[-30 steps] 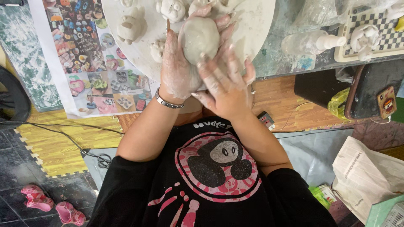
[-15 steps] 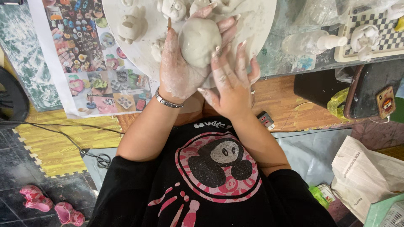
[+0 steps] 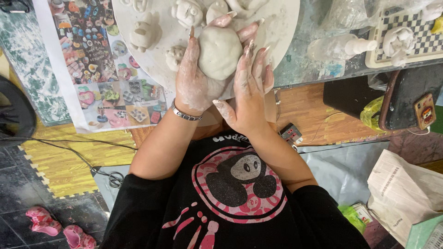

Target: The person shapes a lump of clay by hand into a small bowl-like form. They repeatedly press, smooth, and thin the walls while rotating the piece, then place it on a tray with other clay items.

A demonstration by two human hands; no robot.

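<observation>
Grey clay lump (image 3: 220, 51): likely soft, dense, damp, dents easily. Left hand (image 3: 194, 78) cups underside; right hand (image 3: 249, 92) fingers spread, pressed on side. Best held cradled in palms.

The counter (image 3: 314, 69) has a grey-green, stained surface and fills the upper part of the view. A long printed sheet (image 3: 99, 69) with many small colourful pictures lies on its left part and hangs over the edge. Below the counter, the floor is covered with wood-pattern mats (image 3: 323, 113) in the middle and yellow foam puzzle mats (image 3: 60, 161) at the left. Further left the floor is dark tiles (image 3: 18, 193), where a pair of small pink shoes (image 3: 60, 228) lies. A thin black cable (image 3: 69, 147) runs across the yellow mats. At the right there is a crumpled white paper bag (image 3: 406, 193), perhaps lying on a grey sheet (image 3: 341, 170). The light is soft and even.
</observation>
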